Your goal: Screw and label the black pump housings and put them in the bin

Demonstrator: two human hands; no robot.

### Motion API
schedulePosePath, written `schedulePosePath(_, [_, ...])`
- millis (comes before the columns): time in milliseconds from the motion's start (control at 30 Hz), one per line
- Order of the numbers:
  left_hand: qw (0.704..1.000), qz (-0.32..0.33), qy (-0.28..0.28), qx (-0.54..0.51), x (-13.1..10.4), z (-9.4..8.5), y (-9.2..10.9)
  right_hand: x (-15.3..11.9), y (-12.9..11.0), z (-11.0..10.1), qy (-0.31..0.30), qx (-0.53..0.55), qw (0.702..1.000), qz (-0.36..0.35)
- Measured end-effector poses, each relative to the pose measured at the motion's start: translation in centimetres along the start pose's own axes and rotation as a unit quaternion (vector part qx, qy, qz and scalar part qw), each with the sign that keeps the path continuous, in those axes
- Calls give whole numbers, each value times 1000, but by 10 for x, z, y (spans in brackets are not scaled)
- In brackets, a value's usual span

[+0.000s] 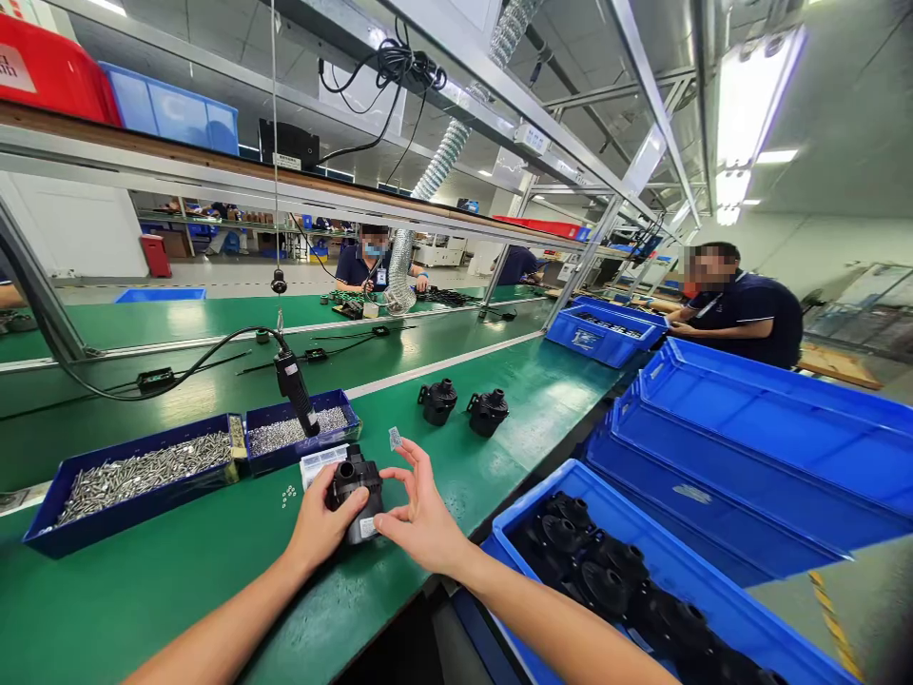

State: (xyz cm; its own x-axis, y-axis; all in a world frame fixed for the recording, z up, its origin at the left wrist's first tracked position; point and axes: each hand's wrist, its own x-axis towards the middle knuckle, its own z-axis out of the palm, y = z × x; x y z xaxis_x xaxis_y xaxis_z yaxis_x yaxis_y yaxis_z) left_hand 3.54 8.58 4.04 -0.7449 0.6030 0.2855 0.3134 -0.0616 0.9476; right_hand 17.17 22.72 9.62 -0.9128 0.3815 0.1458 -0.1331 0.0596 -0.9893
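Long blue tray (143, 512): filled with loose screws (149, 473); set at the left on a green worktop (456, 490). Shorter blue tray (285, 459): filled with smaller metal pieces (303, 426); overhung by a corded power driver (294, 385), by whose tip the tray's near edge is partly masked. Small pale rings (288, 496): scattered on the worktop; exact form too small to be made out.

Left hand (314, 523): closed around the left side of a black housing (357, 476), thumb laid across its front. White container (320, 463): partly hidden behind hand and housing; its contents cannot be told.

Black housing: held between the two hands, near the worktop's front edge, pipe stub upward; its rear is hidden. White label (367, 527): seen on its lower front, print illegible.

Right hand (424, 518): half spread at the housing's right side, thumb set by the label, index finger bent toward the body. Small clear piece (395, 438): carried at a raised fingertip; how it is held cannot be told.

Two similar housings (463, 411): stood beyond the right hand. Blue crate (685, 569): loaded with black parts (603, 588), cut off by the lower edge.
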Motion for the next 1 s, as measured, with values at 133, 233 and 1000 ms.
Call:
schedulePosePath(133, [1000, -1, 3, 4, 0, 0, 2, 0, 3, 0, 6, -5, 1000, 4])
schedulePosePath(233, [1000, -2, 8, 6, 0, 0, 4, -2, 3, -1, 5, -19, 1000, 3])
schedulePosePath(1000, [998, 60, 3, 21, -4, 1, -8, 9, 54, -8, -49, -296, 944, -140])
